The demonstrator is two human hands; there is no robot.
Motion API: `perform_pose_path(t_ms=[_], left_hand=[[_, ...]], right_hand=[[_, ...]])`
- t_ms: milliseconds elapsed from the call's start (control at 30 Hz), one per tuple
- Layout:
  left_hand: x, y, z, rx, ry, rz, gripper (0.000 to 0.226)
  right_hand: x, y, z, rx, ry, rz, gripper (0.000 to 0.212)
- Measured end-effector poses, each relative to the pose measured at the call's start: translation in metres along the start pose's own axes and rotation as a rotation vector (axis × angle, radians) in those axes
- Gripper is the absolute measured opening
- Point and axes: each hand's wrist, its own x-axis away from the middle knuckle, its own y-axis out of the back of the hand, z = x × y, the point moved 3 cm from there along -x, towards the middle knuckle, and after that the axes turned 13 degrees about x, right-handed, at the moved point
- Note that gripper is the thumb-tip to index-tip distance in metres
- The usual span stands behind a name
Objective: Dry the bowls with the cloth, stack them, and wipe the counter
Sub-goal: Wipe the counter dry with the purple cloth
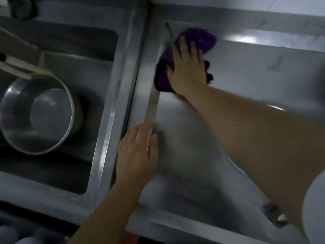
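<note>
Right hand (187, 67) presses flat on the purple cloth (197, 41), bunched lengthwise toward the counter's (246, 76) back; left hand (139, 152) rests flat.

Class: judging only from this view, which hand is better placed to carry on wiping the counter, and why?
Right. The right hand presses the purple cloth flat on the counter; the left hand rests on the counter's edge without a cloth.

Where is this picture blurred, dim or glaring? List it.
Head view: dim, grey light overall; motion blur smears the purple cloth under the right hand; glare patch on the steel counter beyond it; left hand fairly sharp; steel bowl in the sink soft; wide-angle bending at edges.
</note>
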Motion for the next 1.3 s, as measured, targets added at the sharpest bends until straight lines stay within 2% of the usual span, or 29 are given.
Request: perform_pose_path(t_ms=[67, 267, 433, 467, 567, 633, 767, 900, 967, 1167, 1300], left_hand=[[0.011, 0.006, 0.006, -0.004, -0.001, -0.017, 0.044], [0.027, 0.01, 0.006, 0.002, -0.013, -0.014, 0.038], [0.037, 0.011, 0.012, -0.012, -0.031, 0.024, 0.037], [0.04, 0.011, 0.014, -0.012, -0.041, 0.037, 0.038], [0.052, 0.012, 0.022, -0.004, -0.071, 0.065, 0.042], [0.064, 0.014, 0.029, 0.002, -0.088, 0.079, 0.047], [0.099, 0.025, 0.042, 0.044, -0.14, 0.103, 0.049], [0.141, 0.042, 0.053, 0.007, -0.137, 0.167, 0.046], [0.161, 0.05, 0.058, -0.006, -0.127, 0.182, 0.046], [0.19, 0.046, 0.056, -0.078, -0.147, 0.267, 0.045], [0.198, 0.026, 0.043, -0.132, -0.222, 0.322, 0.045]], right_hand=[[0.016, -0.008, 0.015, 0.012, 0.147, 0.024, 0.07], [0.133, -0.032, 0.009, 0.05, 0.312, -0.038, 0.066], [0.243, -0.058, -0.02, 0.106, 0.515, 0.001, 0.066], [0.254, -0.059, -0.026, 0.099, 0.462, -0.005, 0.065], [0.278, -0.059, -0.021, -0.002, 0.003, 0.007, 0.062], [0.299, -0.064, 0.002, -0.029, -0.118, 0.032, 0.065], [0.348, -0.074, 0.043, -0.022, 0.01, 0.121, 0.072], [0.404, -0.078, 0.078, -0.04, 0.203, 0.248, 0.067], [0.42, -0.075, 0.077, -0.058, 0.227, 0.29, 0.063], [0.46, -0.063, 0.026, -0.081, 0.059, 0.326, 0.06], [0.491, -0.056, -0.025, -0.094, -0.033, 0.346, 0.058]])
